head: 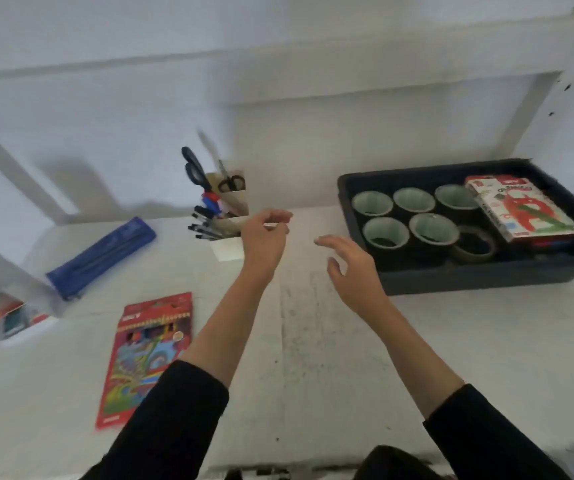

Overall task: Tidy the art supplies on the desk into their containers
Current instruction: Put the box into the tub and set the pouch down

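Observation:
My left hand (265,233) hovers with loosely curled fingers right beside the cardboard pen organizer (231,202); I see nothing in it. The organizer holds black scissors (193,168), smaller scissors and several pens. My right hand (351,268) is spread flat above the desk, just left of the black tray (469,280). A red box of coloured pencils (150,355) lies flat on the desk at the left. A blue pencil case (101,258) lies farther back on the left.
The black tray holds several rolls of tape (386,233) and a red and white box (521,209). A clear container (11,306) with coloured items stands at the left edge. A white wall and a shelf rise behind the desk.

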Tool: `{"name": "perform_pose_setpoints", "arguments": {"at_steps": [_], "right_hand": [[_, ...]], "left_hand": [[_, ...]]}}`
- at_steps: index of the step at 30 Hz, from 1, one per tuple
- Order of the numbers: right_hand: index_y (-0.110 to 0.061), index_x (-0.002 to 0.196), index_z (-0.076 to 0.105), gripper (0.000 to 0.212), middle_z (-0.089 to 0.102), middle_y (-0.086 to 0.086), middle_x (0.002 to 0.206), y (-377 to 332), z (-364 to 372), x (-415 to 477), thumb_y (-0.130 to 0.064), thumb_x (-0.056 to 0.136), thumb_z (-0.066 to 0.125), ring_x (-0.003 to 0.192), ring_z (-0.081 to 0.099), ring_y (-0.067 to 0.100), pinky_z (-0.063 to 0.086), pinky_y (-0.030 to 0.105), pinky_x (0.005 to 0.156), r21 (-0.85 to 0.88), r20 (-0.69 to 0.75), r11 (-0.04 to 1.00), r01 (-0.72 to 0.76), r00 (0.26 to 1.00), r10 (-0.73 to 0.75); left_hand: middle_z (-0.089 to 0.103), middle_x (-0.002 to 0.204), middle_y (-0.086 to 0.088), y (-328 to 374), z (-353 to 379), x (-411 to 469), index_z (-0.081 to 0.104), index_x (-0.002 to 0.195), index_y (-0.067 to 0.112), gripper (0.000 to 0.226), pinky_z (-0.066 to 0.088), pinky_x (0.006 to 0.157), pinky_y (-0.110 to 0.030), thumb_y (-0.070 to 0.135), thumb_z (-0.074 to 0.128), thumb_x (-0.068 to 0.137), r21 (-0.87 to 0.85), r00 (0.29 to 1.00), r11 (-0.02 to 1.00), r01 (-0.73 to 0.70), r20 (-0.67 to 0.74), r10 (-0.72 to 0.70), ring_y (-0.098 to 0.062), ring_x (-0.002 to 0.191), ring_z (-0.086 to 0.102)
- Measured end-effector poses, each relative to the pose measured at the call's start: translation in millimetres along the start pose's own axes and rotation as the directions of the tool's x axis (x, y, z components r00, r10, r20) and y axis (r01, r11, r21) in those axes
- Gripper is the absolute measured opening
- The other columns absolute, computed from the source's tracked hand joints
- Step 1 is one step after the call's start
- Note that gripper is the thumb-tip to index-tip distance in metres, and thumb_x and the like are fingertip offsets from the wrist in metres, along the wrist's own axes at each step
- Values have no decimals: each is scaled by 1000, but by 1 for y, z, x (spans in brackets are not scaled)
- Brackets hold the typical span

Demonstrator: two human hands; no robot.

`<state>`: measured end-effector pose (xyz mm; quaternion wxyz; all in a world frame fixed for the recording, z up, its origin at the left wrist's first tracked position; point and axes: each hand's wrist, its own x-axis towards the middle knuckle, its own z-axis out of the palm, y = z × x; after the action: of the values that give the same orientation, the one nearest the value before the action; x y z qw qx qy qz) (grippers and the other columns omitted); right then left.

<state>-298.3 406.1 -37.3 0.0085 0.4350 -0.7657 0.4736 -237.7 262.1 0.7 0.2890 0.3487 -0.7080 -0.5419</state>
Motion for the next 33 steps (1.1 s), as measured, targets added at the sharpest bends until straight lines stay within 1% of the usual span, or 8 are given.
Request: {"name": "perform_pose_setpoints", "arguments": {"at_steps": [8,12,17,22,25,28,30,33], "right_hand": [[-8,133,49,42,40,11,141,-91,172,-82,-7,91,54,132,37,20,19,11,104,31,505,985,-167,853,129],[-8,148,19,67,14,9,156,-108,218,-103,-45,96,42,145,7,26,7,37,117,-307,487,944,-118,833,262],[-9,151,1,75,-2,6,159,-110,235,-119,-52,96,30,145,-11,26,-8,42,116,-452,419,891,-47,871,258],[-14,151,9,75,6,3,159,-100,237,-117,-55,94,36,146,-8,22,-9,38,115,-401,408,915,-53,884,229],[-15,150,18,73,17,1,157,-96,236,-116,-50,92,47,146,1,21,-6,36,116,-292,391,951,-102,895,216],[-13,142,33,65,40,5,145,-96,227,-113,-33,88,63,138,32,23,25,41,114,-20,356,969,-247,904,238],[-18,134,36,55,53,4,129,-101,211,-109,-16,87,66,115,57,13,53,30,88,260,370,869,-421,875,313],[-23,126,36,51,61,2,113,-105,182,-100,-4,87,64,94,66,7,57,23,66,472,356,709,-524,849,390]], "left_hand": [[71,95,-10,-136,-222,-80,65,83,23,16,57,79,-45,11,54,85,101,853,907,409,-395,-341,-26,84,69],[45,136,-10,-168,-256,-107,50,132,14,43,38,101,-44,28,52,91,551,880,688,472,-338,-333,-30,124,42],[28,141,-6,-171,-260,-118,40,135,16,47,28,104,-46,30,50,91,636,914,658,403,-238,-330,-25,131,26],[39,134,-7,-166,-265,-118,48,129,15,42,41,98,-42,21,57,89,517,923,764,385,-220,-316,-23,122,38],[58,108,-3,-150,-254,-119,43,122,13,31,51,64,-26,9,53,93,168,895,887,431,-208,-395,-9,82,59],[59,90,2,-136,-242,-118,36,115,19,30,51,53,-25,5,52,94,-93,868,889,449,-191,-459,-12,72,65],[59,92,2,-125,-237,-115,37,114,21,34,52,52,-25,0,52,92,-174,877,890,422,-173,-449,-13,75,66],[61,92,8,-103,-223,-111,42,113,24,36,53,53,-23,-3,52,92,-207,920,916,343,-124,-372,-12,77,67]]}}
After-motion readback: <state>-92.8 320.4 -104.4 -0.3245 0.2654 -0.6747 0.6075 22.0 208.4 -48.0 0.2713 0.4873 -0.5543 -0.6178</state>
